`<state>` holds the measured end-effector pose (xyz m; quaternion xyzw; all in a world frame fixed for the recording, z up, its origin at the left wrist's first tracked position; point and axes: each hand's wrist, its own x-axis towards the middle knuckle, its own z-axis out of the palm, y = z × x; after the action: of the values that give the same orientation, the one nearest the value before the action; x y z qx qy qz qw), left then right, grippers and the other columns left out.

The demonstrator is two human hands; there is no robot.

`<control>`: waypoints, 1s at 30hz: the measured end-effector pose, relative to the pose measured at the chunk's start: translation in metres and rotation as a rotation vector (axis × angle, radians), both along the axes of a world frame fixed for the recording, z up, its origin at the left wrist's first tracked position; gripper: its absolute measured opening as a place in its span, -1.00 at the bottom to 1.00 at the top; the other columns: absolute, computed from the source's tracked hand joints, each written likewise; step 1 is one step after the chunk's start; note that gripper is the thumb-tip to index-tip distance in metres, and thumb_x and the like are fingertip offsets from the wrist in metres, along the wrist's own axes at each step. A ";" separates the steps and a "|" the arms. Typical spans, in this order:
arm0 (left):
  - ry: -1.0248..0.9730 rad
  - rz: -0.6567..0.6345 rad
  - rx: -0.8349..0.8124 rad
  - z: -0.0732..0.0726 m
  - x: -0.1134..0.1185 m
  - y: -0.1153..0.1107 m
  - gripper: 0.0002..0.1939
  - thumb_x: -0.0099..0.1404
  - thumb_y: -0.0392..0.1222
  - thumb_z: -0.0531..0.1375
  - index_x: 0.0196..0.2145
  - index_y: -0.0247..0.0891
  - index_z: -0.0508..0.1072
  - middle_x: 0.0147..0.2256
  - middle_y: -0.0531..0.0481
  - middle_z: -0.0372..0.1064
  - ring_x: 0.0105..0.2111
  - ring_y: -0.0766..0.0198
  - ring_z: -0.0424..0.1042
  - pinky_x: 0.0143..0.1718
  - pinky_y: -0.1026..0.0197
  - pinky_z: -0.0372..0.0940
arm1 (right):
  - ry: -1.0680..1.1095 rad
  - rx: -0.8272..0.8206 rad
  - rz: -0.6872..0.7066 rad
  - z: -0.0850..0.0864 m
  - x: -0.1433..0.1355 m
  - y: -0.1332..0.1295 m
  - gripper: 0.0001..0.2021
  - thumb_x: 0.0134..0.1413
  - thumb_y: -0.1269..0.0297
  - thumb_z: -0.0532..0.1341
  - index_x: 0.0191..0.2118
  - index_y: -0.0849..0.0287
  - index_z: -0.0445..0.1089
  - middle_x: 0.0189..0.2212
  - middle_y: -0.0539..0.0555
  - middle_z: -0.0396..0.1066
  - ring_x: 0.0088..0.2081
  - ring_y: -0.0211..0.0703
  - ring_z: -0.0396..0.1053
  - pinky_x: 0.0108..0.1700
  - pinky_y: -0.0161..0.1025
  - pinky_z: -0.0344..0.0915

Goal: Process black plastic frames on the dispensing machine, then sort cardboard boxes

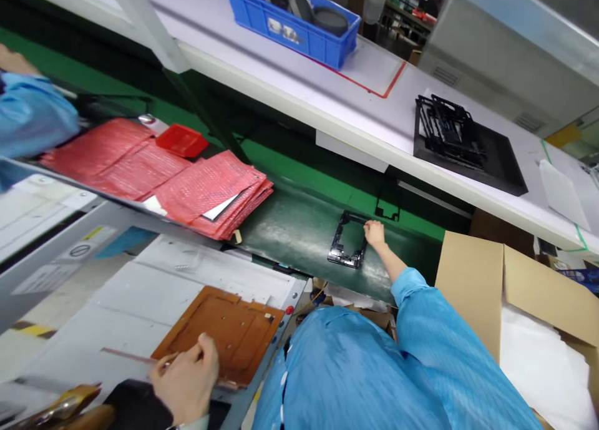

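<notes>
My right hand (pixel 375 233) reaches out to a black rectangular frame (pixel 336 246) lying on the dark green conveyor belt (pixel 290 221). Its fingers are closed on the frame's right edge, near the upper corner. My left hand (pixel 189 374) is at the lower left, over the near edge of a flat brown fixture plate (pixel 234 327) with small holes and raised edges. Between its closed fingers is a thin reddish stick (pixel 124 354) that points left. The plate rests on a light grey machine top (pixel 154 286).
Red bubble-wrap bags (pixel 210 193) and a red tray (pixel 181 141) lie on the belt's left. Across it, a white shelf (pixel 281 87) bears a blue crate (pixel 299 27) and stacked black frames (pixel 452 133). An open cardboard box (pixel 470 286) stands right. Another person's sleeve (pixel 35 115) shows left.
</notes>
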<state>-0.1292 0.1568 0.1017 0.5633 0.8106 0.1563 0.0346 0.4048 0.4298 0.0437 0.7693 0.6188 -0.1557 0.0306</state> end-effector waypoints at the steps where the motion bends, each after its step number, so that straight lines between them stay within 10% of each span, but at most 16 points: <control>1: 0.056 -0.031 0.047 -0.001 0.004 -0.003 -0.42 0.58 0.08 -0.11 -0.57 -0.10 0.31 -0.60 -0.15 0.34 -0.29 -0.03 0.44 0.11 -0.10 0.27 | 0.031 -0.043 0.083 -0.007 -0.018 -0.012 -0.66 0.57 0.20 0.09 0.11 0.20 0.58 0.06 0.23 0.53 0.10 -0.02 0.36 0.19 -0.14 0.14; 8: 0.107 -0.170 0.167 -0.005 0.046 -0.010 -0.43 0.60 -0.03 0.00 -0.60 -0.13 0.31 -0.59 -0.07 0.43 -0.30 0.05 0.53 0.17 -0.06 0.31 | 0.050 -0.171 0.302 -0.058 -0.073 -0.100 -0.67 0.39 0.29 0.31 0.18 0.24 0.52 0.14 0.26 0.46 0.18 0.04 0.36 0.25 -0.13 0.19; 20: 0.063 -0.187 0.236 0.004 0.056 -0.011 -0.46 0.62 -0.16 0.09 -0.58 -0.21 0.37 -0.59 0.03 0.40 -0.49 0.25 0.41 0.16 -0.06 0.27 | 0.105 -0.125 0.399 -0.044 -0.069 -0.089 -0.73 0.43 0.39 0.18 0.13 0.32 0.50 0.10 0.28 0.43 0.12 0.04 0.39 0.28 -0.13 0.22; 25: 0.040 -0.124 0.255 0.013 0.058 -0.020 -0.48 0.61 -0.23 0.10 -0.57 -0.23 0.34 -0.58 0.07 0.37 -0.50 0.30 0.34 0.19 -0.04 0.27 | 0.332 -0.094 0.680 -0.045 -0.139 -0.124 -0.74 0.42 0.40 0.19 0.12 0.21 0.52 0.07 0.21 0.43 0.09 0.00 0.39 0.23 -0.15 0.26; 30: -0.041 -0.081 0.265 0.014 0.067 -0.029 -0.51 0.60 -0.22 0.14 -0.56 -0.24 0.36 -0.58 0.09 0.34 -0.49 0.32 0.29 0.20 -0.04 0.28 | 0.533 -0.178 1.242 -0.052 -0.248 -0.166 -0.79 0.41 0.41 0.25 0.07 0.17 0.52 0.04 0.15 0.42 0.06 -0.06 0.36 0.18 -0.16 0.26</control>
<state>-0.0625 0.1273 0.1157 0.5919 0.7586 0.2718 -0.0172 0.1569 0.2641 -0.0078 0.2014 0.9169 -0.3437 0.0238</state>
